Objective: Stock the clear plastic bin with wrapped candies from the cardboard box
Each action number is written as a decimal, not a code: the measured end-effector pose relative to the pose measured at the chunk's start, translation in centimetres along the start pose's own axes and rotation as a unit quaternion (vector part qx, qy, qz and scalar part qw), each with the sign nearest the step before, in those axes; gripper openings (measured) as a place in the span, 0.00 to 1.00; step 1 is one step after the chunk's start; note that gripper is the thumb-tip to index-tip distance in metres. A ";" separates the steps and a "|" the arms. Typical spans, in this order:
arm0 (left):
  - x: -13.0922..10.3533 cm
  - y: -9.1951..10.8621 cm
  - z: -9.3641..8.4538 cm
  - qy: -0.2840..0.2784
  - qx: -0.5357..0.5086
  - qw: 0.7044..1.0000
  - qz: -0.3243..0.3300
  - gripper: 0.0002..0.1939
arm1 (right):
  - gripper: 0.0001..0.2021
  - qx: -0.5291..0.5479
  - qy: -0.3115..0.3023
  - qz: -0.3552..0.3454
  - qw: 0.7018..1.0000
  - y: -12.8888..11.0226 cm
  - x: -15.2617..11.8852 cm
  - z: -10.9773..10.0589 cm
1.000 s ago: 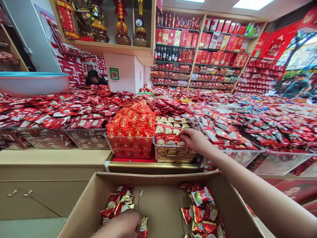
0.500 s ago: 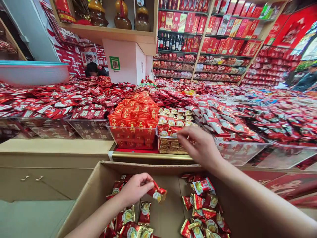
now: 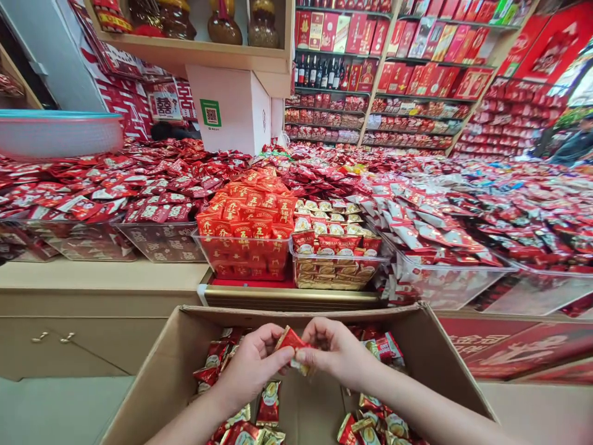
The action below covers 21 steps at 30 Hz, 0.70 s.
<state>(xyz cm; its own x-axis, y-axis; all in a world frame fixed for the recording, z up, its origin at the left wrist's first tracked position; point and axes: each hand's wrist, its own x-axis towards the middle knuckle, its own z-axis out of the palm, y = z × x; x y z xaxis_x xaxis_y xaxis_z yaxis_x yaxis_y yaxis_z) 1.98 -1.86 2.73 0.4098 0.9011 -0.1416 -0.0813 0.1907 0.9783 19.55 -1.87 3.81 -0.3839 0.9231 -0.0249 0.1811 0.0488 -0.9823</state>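
Both hands meet above an open cardboard box, gripping one small red and gold packet. My left hand pinches its left side between thumb and fingers. On the right side, my right hand has thumb and bent fingers closed on the same packet. More red and gold packets lie in the box in a left pile and a right pile. Just beyond the box, a clear bin holds stacked durian packets, with several standing in a row at its front.
Left of the durian bin stands a clear bin of orange-red packets. A bin of white and red packets is to its right. A gold-edged counter borders the box's far side. Stocked shelves rise behind.
My right hand has come down from the durian bin to the packet in my left hand, and now grips it too. The row at the bin's front is now uncovered. The view has shifted slightly.
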 end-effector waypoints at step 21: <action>0.7 4.1 0.4 -0.031 0.134 0.990 0.012 0.13 | 0.06 -0.225 0.061 -0.171 0.957 -8.2 -1.6 -6.6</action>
<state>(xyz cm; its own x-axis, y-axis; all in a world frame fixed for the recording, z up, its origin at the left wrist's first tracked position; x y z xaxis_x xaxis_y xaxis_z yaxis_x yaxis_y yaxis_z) 2.32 -0.57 6.73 0.4669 0.8766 -0.1162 0.1496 0.0512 0.9874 24.67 -1.26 13.15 -0.3858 0.8604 0.3329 0.4460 0.4898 -0.7491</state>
